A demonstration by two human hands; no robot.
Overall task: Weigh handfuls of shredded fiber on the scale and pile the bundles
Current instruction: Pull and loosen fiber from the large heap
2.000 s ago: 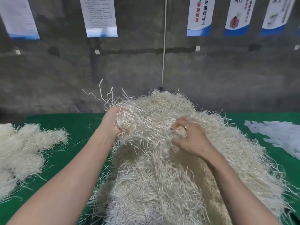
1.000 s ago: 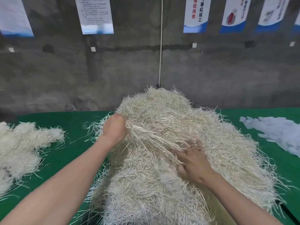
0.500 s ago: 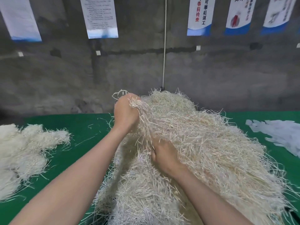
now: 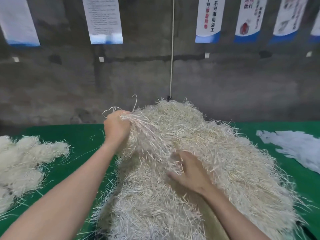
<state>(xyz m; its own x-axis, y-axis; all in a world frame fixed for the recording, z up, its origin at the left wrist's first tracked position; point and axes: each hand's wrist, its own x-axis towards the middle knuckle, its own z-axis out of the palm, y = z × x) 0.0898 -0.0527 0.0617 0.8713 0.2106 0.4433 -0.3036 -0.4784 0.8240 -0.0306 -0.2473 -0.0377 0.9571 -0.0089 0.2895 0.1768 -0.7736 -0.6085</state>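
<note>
A big heap of pale shredded fiber (image 4: 216, 153) fills the middle of the green table (image 4: 78, 139). My left hand (image 4: 116, 128) is raised at the heap's upper left and grips a handful of long strands (image 4: 143, 134) that trail down to the right. My right hand (image 4: 190, 170) lies lower on the heap's front slope, fingers spread and partly buried among the strands. No scale is in view.
A pile of whiter fiber bundles (image 4: 22, 161) lies on the table at the left. White paper-like pieces (image 4: 294, 149) lie at the right. A grey concrete wall (image 4: 69, 84) with hanging posters (image 4: 102, 19) and a white cord (image 4: 171, 49) stands behind.
My left hand stays raised with its handful of strands. My right hand has slid to the right and lower down the heap, its fingers now spread.
</note>
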